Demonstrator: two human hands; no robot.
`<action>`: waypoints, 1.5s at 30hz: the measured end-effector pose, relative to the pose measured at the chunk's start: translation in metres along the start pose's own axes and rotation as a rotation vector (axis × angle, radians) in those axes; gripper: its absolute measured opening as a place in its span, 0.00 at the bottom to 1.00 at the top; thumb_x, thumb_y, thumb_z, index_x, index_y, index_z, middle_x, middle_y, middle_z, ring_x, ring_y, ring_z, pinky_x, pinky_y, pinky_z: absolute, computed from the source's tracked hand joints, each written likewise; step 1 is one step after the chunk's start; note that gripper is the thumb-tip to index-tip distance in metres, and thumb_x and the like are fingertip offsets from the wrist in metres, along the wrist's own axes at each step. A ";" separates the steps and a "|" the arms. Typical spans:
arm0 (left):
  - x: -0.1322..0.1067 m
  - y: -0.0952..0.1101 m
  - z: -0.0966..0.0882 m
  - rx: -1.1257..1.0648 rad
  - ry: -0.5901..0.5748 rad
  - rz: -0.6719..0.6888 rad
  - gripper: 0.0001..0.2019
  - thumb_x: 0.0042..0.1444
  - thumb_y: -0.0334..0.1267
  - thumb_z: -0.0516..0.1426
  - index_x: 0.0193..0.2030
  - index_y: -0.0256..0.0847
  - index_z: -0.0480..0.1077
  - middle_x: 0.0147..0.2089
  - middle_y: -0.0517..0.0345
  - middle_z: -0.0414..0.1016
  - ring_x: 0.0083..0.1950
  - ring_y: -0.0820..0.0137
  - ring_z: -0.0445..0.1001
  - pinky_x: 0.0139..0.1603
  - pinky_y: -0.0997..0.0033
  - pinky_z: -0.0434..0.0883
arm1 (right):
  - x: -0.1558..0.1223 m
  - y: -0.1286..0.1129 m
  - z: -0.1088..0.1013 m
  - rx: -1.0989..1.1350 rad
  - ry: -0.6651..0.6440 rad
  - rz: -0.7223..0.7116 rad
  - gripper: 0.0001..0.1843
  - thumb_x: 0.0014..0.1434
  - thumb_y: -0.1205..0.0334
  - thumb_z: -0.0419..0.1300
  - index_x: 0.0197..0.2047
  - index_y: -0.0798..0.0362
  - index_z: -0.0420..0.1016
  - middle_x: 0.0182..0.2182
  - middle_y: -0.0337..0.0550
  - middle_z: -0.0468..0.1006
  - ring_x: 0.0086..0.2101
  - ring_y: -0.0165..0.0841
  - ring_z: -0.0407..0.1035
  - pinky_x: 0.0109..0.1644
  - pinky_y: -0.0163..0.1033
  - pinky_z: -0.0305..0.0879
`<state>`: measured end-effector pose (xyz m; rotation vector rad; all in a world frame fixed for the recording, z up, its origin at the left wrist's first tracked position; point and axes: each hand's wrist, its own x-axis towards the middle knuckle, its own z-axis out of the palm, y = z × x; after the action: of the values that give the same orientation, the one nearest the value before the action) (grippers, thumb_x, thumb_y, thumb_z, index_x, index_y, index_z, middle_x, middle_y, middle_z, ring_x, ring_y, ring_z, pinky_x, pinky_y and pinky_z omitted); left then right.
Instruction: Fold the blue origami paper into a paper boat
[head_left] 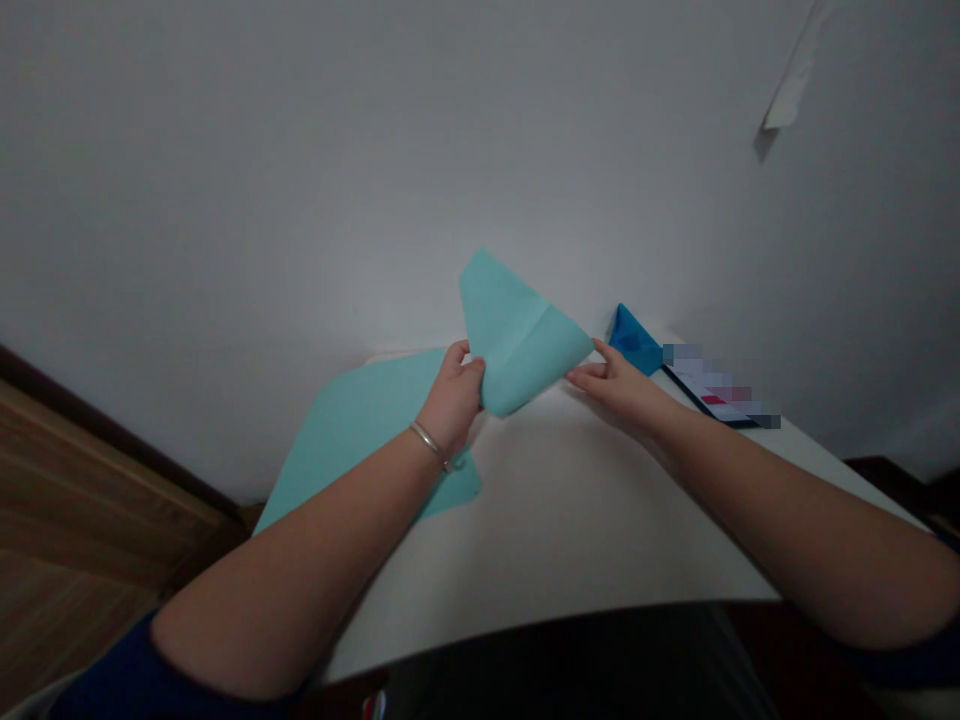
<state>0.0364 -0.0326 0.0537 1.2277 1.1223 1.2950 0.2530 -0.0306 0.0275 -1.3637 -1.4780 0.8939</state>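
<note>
A folded light teal paper (pixel 517 335) is held up above the white table (pixel 570 520), its point tilted up toward the wall. My left hand (pixel 452 395), with a thin bracelet on the wrist, pinches the paper's lower left edge. My right hand (pixel 619 383) pinches its right corner with fingers pressed together. A flat sheet of the same teal paper (pixel 352 430) lies on the table under my left forearm and hangs over the table's left edge.
A darker blue folded paper (pixel 634 340) sits by the wall behind my right hand, next to a flat dark-framed card or tablet (pixel 716 395). A white wall stands right behind the table. Wooden floor (pixel 82 520) lies at the left.
</note>
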 end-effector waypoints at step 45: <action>-0.002 -0.034 -0.017 1.484 -0.477 0.375 0.30 0.64 0.49 0.43 0.69 0.34 0.49 0.71 0.41 0.48 0.71 0.52 0.47 0.67 0.43 0.46 | -0.005 -0.021 -0.019 -0.724 -0.272 -0.221 0.22 0.52 0.71 0.51 0.45 0.47 0.79 0.29 0.40 0.77 0.25 0.31 0.66 0.30 0.35 0.60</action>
<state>0.0210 -0.0319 0.0191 2.7137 1.5134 0.1191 0.2641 -0.0394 0.0522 -1.5677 -2.2521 0.4138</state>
